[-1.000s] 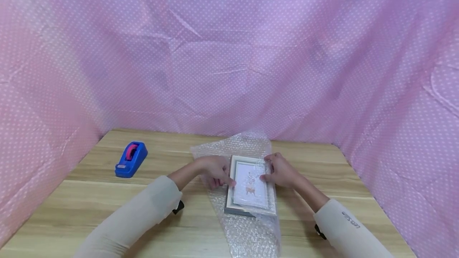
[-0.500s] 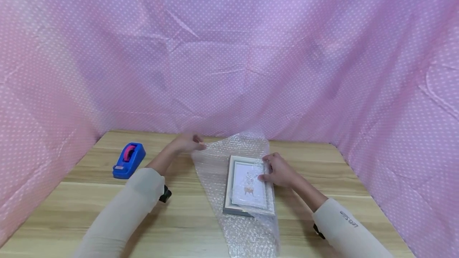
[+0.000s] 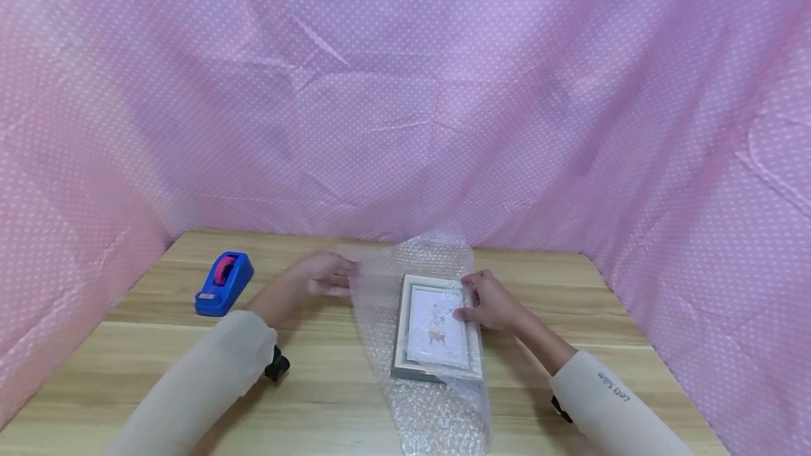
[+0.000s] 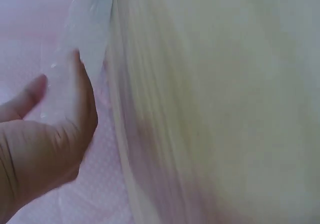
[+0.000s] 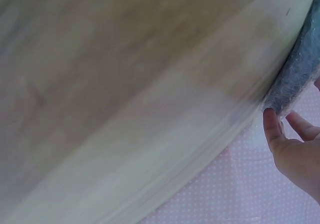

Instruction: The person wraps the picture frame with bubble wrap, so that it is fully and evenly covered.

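Observation:
A white-and-grey picture frame (image 3: pixel 437 326) with a small drawing lies on a sheet of clear bubble wrap (image 3: pixel 380 329), whose right part is folded over the frame's right side. My right hand (image 3: pixel 491 300) grips that side through the wrap, thumb on the front and fingers at the edge. In the right wrist view, wrap covers the frame's dark side (image 5: pixel 295 71) at my fingertips. My left hand (image 3: pixel 326 274) is at the sheet's left edge. The left wrist view shows its thumb and fingers apart, fairly straight, against the wrap (image 4: pixel 90 28).
A blue tape dispenser (image 3: pixel 224 283) with a pink roll stands at the left on the wooden table (image 3: pixel 317 400). Pink dotted cloth (image 3: pixel 405 125) hangs behind the table and along both sides.
My left hand has moved from the frame's left side out to the sheet's far left corner, then slightly lower along its edge. The right hand keeps its grip on the frame.

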A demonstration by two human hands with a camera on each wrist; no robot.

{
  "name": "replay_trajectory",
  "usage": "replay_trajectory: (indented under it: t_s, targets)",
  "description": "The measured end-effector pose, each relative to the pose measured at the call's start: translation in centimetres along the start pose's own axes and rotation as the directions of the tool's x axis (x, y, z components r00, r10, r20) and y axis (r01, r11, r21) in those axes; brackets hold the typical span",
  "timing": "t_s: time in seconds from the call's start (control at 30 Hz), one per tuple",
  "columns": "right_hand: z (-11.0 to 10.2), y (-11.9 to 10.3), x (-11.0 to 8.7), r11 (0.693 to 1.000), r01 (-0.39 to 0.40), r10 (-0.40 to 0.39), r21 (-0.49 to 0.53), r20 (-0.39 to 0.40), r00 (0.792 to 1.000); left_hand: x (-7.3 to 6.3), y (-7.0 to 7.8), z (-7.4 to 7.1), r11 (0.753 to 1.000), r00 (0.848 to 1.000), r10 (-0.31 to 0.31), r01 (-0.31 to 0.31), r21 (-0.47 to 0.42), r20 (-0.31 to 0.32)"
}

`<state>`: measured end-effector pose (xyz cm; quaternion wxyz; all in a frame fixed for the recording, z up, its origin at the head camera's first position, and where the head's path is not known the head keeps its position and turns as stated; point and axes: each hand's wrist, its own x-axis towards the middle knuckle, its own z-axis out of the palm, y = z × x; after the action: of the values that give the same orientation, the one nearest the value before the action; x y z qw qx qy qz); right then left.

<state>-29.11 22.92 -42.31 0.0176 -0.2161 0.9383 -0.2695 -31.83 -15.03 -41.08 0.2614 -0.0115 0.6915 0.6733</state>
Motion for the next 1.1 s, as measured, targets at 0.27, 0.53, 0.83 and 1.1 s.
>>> replay_trajectory:
  t_s: [0.27, 0.53, 0.83, 1.1]
  targets:
    - [0.0, 0.1, 0.0, 1.000, -0.001, 0.001, 0.003, -0.019, 1.000, -0.2, -0.3, 4.5, 0.996, 0.960, 0.044, -0.065, 0.065, 0.277]
    - [0.1, 0.0, 0.0, 1.000, -0.017, 0.017, 0.024, -0.011, 1.000, 1.2, 0.2, 9.2, 0.995, 0.970, 0.089, -0.096, 0.022, 0.226]
    - [0.2, 0.5, -0.1, 1.000, 0.014, -0.013, 0.015, -0.016, 1.000, 2.3, 0.0, 12.9, 0.968, 0.982, 0.083, -0.121, 0.222, 0.172]
    - [0.2, 0.3, 0.2, 1.000, 0.009, -0.009, 0.005, -0.008, 1.000, 2.4, -0.1, 14.5, 0.812, 0.974, 0.195, -0.226, 0.538, 0.116]
